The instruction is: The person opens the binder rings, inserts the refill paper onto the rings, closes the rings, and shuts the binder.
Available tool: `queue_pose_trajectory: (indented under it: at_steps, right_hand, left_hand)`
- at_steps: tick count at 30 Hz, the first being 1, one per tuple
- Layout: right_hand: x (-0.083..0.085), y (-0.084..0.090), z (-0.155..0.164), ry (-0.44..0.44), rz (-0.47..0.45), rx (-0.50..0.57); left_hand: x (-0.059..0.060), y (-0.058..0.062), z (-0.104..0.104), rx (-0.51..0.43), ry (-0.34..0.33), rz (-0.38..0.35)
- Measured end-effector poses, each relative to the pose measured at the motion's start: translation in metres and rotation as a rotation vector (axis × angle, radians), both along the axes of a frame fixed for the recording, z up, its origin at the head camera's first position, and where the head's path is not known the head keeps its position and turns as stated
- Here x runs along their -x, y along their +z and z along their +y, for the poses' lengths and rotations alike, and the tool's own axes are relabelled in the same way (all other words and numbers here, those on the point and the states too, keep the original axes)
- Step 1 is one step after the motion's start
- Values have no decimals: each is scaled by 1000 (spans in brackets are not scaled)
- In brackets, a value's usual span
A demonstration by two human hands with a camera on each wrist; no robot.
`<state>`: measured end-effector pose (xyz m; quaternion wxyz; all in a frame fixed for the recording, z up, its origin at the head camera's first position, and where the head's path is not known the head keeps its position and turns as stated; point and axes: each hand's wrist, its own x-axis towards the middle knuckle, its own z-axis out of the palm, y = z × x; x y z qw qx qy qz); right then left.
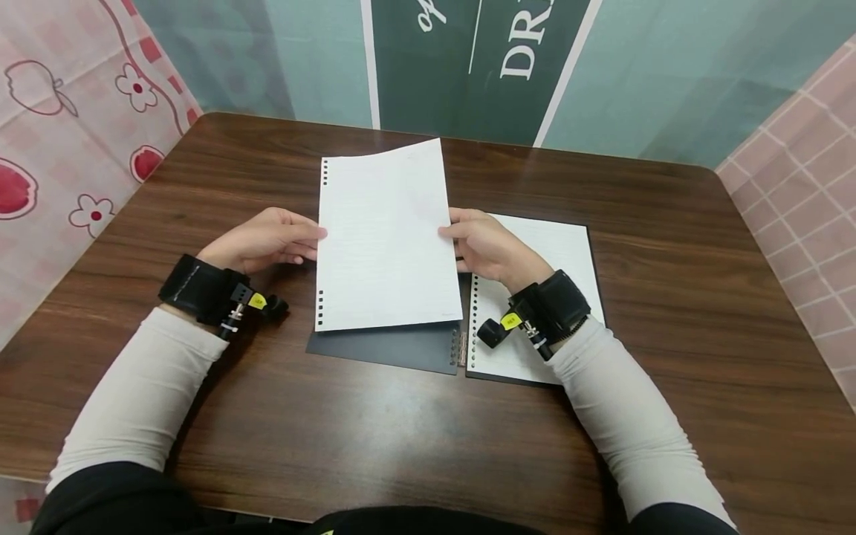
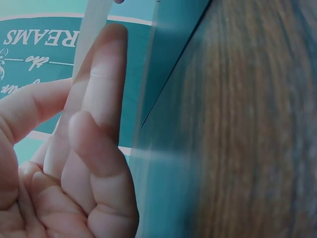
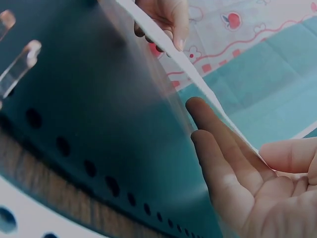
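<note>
Head view | loose-leaf sheet (image 1: 388, 238) pinched at both side edges | left hand (image 1: 264, 239) fingers, right hand (image 1: 484, 245) fingers curled on it | above open binder (image 1: 401, 345)

An open binder (image 1: 401, 348) lies on the tabletop (image 1: 267, 416), near its middle. Its left cover lies flat; its right half carries a stack of punched pages (image 1: 568, 253). A loose sheet (image 1: 384, 238) is held above the left cover, the left hand (image 1: 264, 239) at its left edge and the right hand (image 1: 484, 245) at its right edge. A banner (image 1: 468, 59) stands behind the tabletop.
</note>
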<state>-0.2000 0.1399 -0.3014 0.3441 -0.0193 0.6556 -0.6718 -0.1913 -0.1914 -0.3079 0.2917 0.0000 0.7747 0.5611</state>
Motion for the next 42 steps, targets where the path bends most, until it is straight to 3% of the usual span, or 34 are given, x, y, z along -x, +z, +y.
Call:
queue_pose_trajectory:
  at_steps: [8, 23, 42]
  right_hand:
    - [-3, 1, 12, 9, -8, 31]
    - [-13, 5, 34, -23, 32, -54]
    - [-28, 16, 67, -22, 39, -73]
  left_hand:
    - [3, -2, 8, 6, -30, -18]
    - [5, -3, 28, -15, -84, -28]
    - [8, -4, 53, -1, -210, 39]
